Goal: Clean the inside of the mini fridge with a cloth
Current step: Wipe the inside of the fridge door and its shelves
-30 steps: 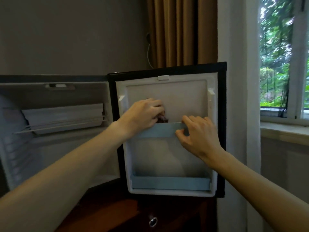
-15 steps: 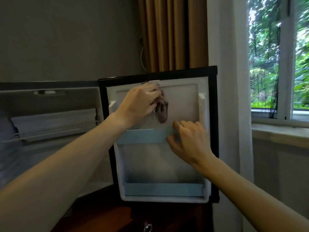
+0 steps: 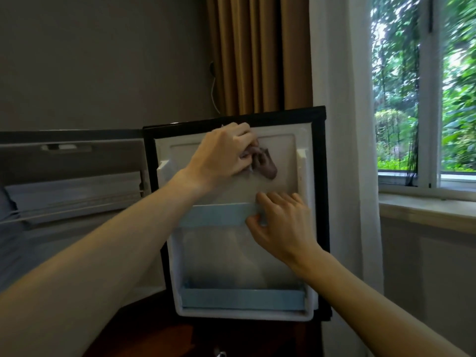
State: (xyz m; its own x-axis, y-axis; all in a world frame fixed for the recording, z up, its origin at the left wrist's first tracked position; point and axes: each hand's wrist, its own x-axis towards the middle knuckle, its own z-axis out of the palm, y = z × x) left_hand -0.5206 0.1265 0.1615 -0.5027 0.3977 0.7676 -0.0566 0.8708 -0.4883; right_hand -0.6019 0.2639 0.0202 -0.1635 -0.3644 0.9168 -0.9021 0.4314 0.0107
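The left hand (image 3: 226, 153) grips the cloth (image 3: 265, 163) against the upper door liner (image 3: 280, 150), directly above the shelf rail (image 3: 219, 215) pinched by the right hand (image 3: 280, 222).

Count, head view: 1 mini fridge (image 3: 77, 202), door open. 1 door (image 3: 304, 176), swung to the right. 2 blue door shelves: upper shelf (image 3: 219, 215), lower shelf (image 3: 242, 298). 1 wire rack (image 3: 72, 210) inside, left. 1 cloth (image 3: 265, 164). 2 hands: left hand (image 3: 224, 153), right hand (image 3: 280, 222). 1 brown curtain (image 3: 257, 55), 1 white curtain (image 3: 340, 99), 1 window (image 3: 425, 86) far right.
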